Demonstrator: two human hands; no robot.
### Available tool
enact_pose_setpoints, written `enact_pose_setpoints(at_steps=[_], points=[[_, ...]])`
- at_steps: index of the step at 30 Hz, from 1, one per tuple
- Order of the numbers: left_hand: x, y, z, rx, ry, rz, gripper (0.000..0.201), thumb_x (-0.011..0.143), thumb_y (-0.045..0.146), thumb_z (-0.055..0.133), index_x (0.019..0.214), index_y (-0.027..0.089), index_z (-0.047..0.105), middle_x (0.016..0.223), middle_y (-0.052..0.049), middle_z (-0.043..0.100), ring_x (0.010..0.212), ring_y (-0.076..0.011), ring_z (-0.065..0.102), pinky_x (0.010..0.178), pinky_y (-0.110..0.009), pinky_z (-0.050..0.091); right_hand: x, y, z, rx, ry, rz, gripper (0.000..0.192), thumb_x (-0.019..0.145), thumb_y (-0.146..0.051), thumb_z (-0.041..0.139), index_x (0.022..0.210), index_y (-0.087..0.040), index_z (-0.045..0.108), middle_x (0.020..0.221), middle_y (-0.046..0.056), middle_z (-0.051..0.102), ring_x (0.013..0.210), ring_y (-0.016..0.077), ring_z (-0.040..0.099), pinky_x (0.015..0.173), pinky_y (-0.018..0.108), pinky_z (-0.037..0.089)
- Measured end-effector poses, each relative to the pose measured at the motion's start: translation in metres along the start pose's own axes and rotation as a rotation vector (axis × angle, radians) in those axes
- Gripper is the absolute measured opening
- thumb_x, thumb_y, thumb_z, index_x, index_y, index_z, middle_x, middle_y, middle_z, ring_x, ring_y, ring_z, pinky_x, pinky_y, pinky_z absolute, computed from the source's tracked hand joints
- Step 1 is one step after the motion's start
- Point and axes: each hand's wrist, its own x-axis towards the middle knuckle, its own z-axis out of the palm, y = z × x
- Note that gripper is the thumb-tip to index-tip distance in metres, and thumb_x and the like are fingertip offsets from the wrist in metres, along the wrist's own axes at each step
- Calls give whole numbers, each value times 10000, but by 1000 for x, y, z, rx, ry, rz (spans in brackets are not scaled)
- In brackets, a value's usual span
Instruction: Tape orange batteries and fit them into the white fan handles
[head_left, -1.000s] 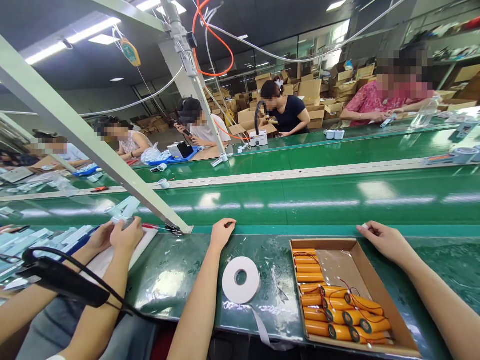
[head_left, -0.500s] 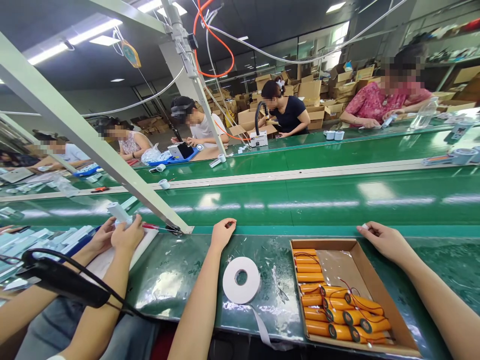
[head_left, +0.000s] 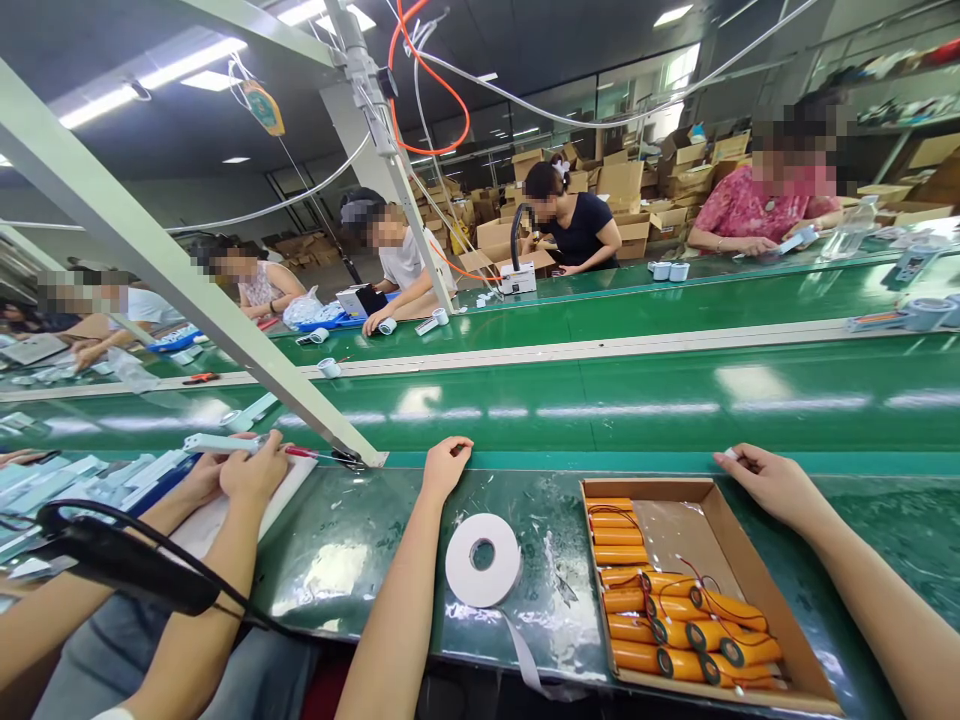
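My left hand [head_left: 448, 466] rests at the near edge of the green belt, its fingers curled in and nothing visible in them. At the same edge, farther right, my right hand [head_left: 769, 482] is closed with a small white piece [head_left: 730, 455] at its fingertips; its kind is too small to make out. Between my forearms a roll of white tape [head_left: 461, 560] lies flat, its loose end hanging over the table's front edge. To its right is an open cardboard box [head_left: 776, 590] holding several orange wrapped battery packs [head_left: 675, 606] with thin wires.
A slanted metal post [head_left: 247, 345] stands left of my left hand. Beside it a co-worker's hands [head_left: 251, 470] hold a pale blue part [head_left: 217, 443]. A black tool with a cord [head_left: 127, 560] hangs at lower left. Across the green belt [head_left: 637, 400] several people sit working.
The neighbour's pale blue part has tipped from upright to nearly level. Another pale part appears on the belt behind the post. Across the belt, one person reaches forward. My hands stay still.
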Motion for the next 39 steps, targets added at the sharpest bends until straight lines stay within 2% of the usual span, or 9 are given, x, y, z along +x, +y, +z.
enact_pose_setpoints(at_steps=[21,27,34,39], points=[[-1,-1,0,-20,14,11,225,834,372,615,895,231,780,899,-44,759,810,-216,670,827,-347,550,-1,-5,-1,5,11,-14,621,854,-813,501,827,-205,628,718,25,626,662,191,563,641,283,414],[0,-3,1,-36,9,59,187,820,347,619,844,245,773,979,-30,737,822,-186,647,811,-316,526,1,-4,-1,-2,2,0,624,841,-819,504,833,-209,632,727,25,626,665,191,563,643,282,418],[-1,-2,1,-44,3,58,209,838,381,598,857,254,764,963,-19,711,796,-180,622,795,-315,493,-1,-3,-2,3,-9,21,641,843,-841,498,844,-213,627,734,21,626,687,195,553,666,289,408],[-1,-2,0,-34,4,49,179,824,335,587,840,243,740,954,-17,705,794,-180,614,784,-315,483,-1,-4,-2,8,-23,43,632,835,-834,507,849,-213,624,744,28,635,712,209,558,688,295,406]])
